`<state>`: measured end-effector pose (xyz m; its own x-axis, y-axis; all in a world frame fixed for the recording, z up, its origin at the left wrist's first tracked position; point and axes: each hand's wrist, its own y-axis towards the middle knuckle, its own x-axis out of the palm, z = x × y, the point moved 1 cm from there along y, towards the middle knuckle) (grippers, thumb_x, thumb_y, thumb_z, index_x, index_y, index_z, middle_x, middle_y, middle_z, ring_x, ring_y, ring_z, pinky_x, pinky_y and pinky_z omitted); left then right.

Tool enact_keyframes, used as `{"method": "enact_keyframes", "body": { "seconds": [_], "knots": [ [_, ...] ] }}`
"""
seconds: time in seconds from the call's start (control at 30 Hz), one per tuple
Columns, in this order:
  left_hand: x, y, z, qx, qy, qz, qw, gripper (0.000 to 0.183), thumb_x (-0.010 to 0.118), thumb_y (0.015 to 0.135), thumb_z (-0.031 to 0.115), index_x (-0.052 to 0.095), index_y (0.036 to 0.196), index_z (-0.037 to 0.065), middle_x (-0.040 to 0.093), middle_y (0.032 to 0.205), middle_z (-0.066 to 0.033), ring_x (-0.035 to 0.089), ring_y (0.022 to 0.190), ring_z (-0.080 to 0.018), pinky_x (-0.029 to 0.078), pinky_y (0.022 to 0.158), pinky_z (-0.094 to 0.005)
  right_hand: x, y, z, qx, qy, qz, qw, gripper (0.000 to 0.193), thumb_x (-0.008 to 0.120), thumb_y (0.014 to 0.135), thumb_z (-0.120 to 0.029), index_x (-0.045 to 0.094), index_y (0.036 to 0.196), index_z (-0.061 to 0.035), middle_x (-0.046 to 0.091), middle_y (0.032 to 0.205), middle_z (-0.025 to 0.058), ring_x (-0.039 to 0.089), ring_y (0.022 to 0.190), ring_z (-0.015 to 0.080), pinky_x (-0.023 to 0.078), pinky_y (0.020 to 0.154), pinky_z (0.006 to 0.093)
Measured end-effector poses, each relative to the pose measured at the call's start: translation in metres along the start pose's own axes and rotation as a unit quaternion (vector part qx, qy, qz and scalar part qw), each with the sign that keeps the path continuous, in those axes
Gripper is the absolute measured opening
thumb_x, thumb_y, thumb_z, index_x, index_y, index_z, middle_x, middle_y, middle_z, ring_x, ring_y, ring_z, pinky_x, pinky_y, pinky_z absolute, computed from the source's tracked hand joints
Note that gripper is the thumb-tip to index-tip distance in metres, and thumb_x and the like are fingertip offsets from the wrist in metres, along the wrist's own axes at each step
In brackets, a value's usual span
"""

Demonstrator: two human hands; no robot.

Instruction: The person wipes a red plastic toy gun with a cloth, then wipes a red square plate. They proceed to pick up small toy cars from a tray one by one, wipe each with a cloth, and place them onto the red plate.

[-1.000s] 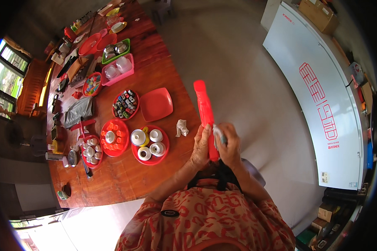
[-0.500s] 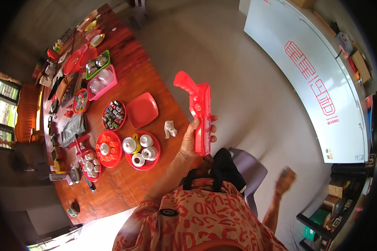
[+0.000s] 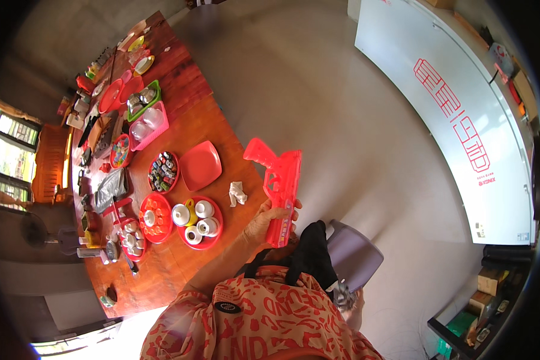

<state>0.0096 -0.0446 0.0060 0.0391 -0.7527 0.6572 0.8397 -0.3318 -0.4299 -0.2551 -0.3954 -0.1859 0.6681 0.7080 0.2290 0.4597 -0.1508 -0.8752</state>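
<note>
A red plastic toy gun (image 3: 285, 183) is gripped by my left hand (image 3: 263, 219), fingers wrapped round its barrel end. Its handle points up and to the left, over the floor just off the table edge. My right hand (image 3: 355, 307) is low beside my body, below the purple-grey chair (image 3: 353, 252). My shirt partly hides that hand, and its fingers do not show clearly. Close by it is a small greyish patterned thing (image 3: 343, 296) that I cannot make out. On the table near my left hand lies a crumpled white tissue (image 3: 237, 193).
The wooden table (image 3: 183, 285) bears an empty red square plate (image 3: 201, 166), a red plate with white jars (image 3: 205, 242), a plate of orange pieces (image 3: 156, 207), a dish of batteries (image 3: 163, 171) and a pink basket (image 3: 149, 127). A white chest freezer (image 3: 444, 90) stands at right.
My left hand has lowered the toy gun slightly, tilting it. My right hand has swung in from the right toward my body. The view has shifted a little.
</note>
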Motion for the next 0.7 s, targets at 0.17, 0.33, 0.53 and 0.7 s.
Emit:
{"method": "enact_keyframes", "body": {
  "seconds": [0.17,0.33,0.53,0.7],
  "knots": [
    [-0.004,0.006,-0.006,-0.013,-0.016,0.042,0.999,0.031,0.065,0.08,0.012,0.057,0.108,0.002,0.06,0.085,-0.0078,0.063,0.073,-0.0177,0.057,0.064,-0.0327,0.108,0.057,0.006,0.047,-0.006,-0.043,0.998,0.04,0.058,0.089,-0.05,0.062,0.087,-0.0093,0.062,0.067,0.0051,0.061,0.057,0.0189,0.05,0.05,0.0312],
    [-0.015,0.007,-0.01,0.002,-0.07,0.064,0.995,0.038,0.062,0.082,0.01,0.053,0.118,0.003,0.061,0.095,-0.0093,0.06,0.087,-0.0206,0.053,0.071,-0.0378,0.173,0.089,-0.003,0.028,-0.041,-0.044,0.998,0.04,0.059,0.086,-0.05,0.062,0.088,-0.0095,0.062,0.069,0.0056,0.061,0.06,0.0198,0.051,0.052,0.0327],
    [-0.026,0.012,-0.018,-0.055,-0.081,0.059,0.993,0.033,0.062,0.082,0.009,0.055,0.113,0.003,0.06,0.096,-0.0079,0.061,0.085,-0.0201,0.055,0.069,-0.0385,0.188,0.097,-0.006,0.016,-0.099,-0.041,0.994,0.041,0.061,0.083,-0.05,0.063,0.09,-0.0098,0.063,0.072,0.0061,0.062,0.063,0.0208,0.051,0.054,0.0344],
    [-0.024,0.013,-0.016,-0.034,-0.1,0.082,0.991,0.03,0.063,0.08,0.009,0.056,0.108,0.001,0.06,0.091,-0.0092,0.061,0.076,-0.019,0.058,0.062,-0.0374,0.171,0.09,-0.009,0.006,-0.189,-0.038,0.981,0.041,0.063,0.081,-0.05,0.064,0.091,-0.0099,0.064,0.075,0.0065,0.062,0.066,0.0217,0.051,0.056,0.0359]
  ]
}}
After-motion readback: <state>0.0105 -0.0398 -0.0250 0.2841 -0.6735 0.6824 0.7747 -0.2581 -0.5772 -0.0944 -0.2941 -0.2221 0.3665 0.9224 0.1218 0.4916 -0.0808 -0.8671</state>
